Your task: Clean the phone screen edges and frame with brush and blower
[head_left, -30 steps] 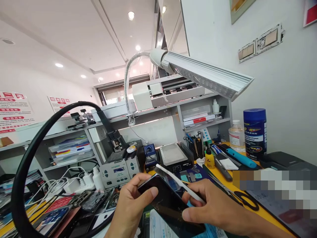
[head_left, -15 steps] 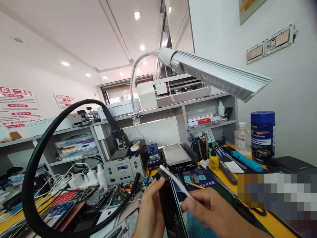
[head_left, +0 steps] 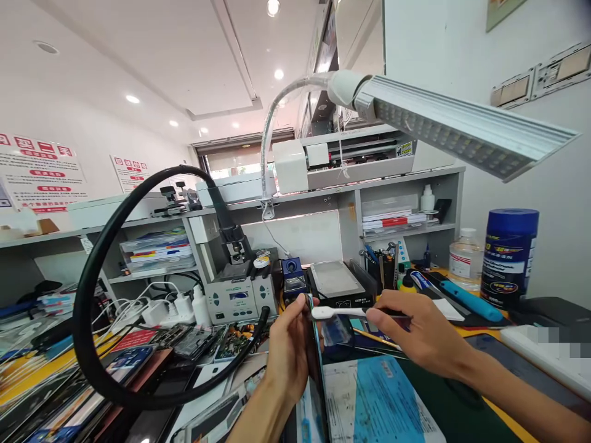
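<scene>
Head camera: what is the person holding?

The left hand (head_left: 287,347) clasps a dark phone (head_left: 316,369), seen nearly edge-on, its length running toward the viewer. The right hand (head_left: 422,332) pinches a white brush (head_left: 344,312) between thumb and fingers.

Where do phone and brush meet?

At the phone's far end, just beside the left hand's raised digit; whether the bristles touch it, this angle cannot tell.

What lies beneath?

A blue-and-white packet (head_left: 385,400), on a dark green mat (head_left: 466,409), below the right hand and just right of the phone.

And around the pair?

Circuit boards (head_left: 235,341) lie left of the left hand, near a looping black hose (head_left: 85,301). A grey control unit (head_left: 236,304) stands beyond that hand, and a flat-topped device (head_left: 337,280) sits beyond the gap between both hands. Past the right hand stand a clear bottle (head_left: 464,258) and a blue-lidded canister (head_left: 508,258); a lamp (head_left: 457,129) hangs above.
</scene>
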`<control>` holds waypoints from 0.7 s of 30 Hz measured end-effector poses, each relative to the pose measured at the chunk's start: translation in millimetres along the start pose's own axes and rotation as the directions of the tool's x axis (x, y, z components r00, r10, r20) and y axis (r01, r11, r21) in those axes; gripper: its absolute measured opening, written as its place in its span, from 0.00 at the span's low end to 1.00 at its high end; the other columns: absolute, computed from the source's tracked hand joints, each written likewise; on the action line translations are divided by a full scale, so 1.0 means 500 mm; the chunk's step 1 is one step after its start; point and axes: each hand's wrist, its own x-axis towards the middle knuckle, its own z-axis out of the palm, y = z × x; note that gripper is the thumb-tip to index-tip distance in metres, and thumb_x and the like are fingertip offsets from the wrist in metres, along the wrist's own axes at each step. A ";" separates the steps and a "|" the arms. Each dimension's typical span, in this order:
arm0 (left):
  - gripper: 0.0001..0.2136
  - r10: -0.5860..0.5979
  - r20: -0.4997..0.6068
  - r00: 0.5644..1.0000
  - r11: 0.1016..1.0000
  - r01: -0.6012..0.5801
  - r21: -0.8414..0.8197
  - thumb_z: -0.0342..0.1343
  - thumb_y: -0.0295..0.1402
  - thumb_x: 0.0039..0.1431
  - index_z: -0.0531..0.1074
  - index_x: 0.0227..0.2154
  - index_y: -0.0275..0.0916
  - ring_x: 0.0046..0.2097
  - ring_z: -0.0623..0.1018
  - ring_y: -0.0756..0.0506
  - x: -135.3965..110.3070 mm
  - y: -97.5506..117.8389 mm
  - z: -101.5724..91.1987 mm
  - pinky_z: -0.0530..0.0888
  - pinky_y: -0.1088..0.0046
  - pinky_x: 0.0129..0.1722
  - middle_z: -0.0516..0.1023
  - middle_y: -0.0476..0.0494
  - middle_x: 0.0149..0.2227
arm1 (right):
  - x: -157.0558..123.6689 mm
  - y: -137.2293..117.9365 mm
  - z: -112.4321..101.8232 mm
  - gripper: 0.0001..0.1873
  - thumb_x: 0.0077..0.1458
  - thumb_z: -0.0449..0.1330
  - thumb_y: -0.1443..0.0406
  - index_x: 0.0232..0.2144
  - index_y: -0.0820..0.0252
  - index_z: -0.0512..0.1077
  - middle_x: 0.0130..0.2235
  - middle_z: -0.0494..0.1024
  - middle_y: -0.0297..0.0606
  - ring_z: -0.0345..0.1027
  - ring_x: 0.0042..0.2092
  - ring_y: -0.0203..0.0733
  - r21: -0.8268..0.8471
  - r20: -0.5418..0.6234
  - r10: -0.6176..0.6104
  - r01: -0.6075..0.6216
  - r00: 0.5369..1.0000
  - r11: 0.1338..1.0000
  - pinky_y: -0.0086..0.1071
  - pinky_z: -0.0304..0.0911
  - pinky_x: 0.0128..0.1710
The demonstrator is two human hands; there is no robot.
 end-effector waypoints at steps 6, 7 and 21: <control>0.18 0.049 -0.055 0.997 0.999 -0.050 -0.008 0.71 0.45 0.48 0.78 0.33 0.35 0.20 0.62 0.53 -0.012 -0.007 0.009 0.57 0.76 0.18 0.66 0.54 0.20 | -0.014 0.010 0.011 0.24 0.69 0.54 0.52 0.28 0.60 0.76 0.25 0.73 0.37 0.63 0.26 0.40 -0.118 0.018 -0.078 0.079 0.997 0.990 0.34 0.52 0.27; 0.18 0.056 -0.058 0.997 0.998 -0.056 -0.009 0.71 0.45 0.48 0.77 0.32 0.35 0.20 0.61 0.54 -0.013 -0.007 0.010 0.57 0.76 0.17 0.66 0.54 0.21 | -0.019 0.012 0.011 0.23 0.69 0.54 0.52 0.28 0.60 0.76 0.24 0.73 0.37 0.63 0.26 0.40 -0.132 0.011 -0.091 0.092 0.996 0.987 0.34 0.52 0.26; 0.19 0.075 -0.065 0.995 0.997 -0.074 0.012 0.73 0.46 0.46 0.78 0.31 0.35 0.20 0.62 0.54 -0.017 -0.005 0.012 0.58 0.78 0.15 0.64 0.55 0.20 | -0.035 0.012 0.021 0.22 0.68 0.57 0.54 0.26 0.61 0.76 0.23 0.71 0.36 0.62 0.25 0.39 -0.168 -0.044 -0.149 0.140 0.988 0.976 0.33 0.50 0.26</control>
